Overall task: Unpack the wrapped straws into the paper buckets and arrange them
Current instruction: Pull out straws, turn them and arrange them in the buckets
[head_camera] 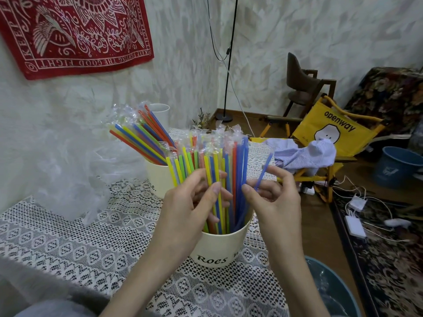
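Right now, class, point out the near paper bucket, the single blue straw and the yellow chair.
near paper bucket [217, 250]: head view, front wall.
single blue straw [265, 168]: head view, mid-length.
yellow chair [329, 126]: head view, backrest.

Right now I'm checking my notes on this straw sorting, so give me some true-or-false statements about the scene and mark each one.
1. The right hand pinches a single blue straw. True.
2. The left hand rests flat on the table. False: it grips straws in the near paper bucket.
3. The far paper bucket holds straws that lean left. True.
4. The table is covered with a plain red cloth. False: it is white lace.
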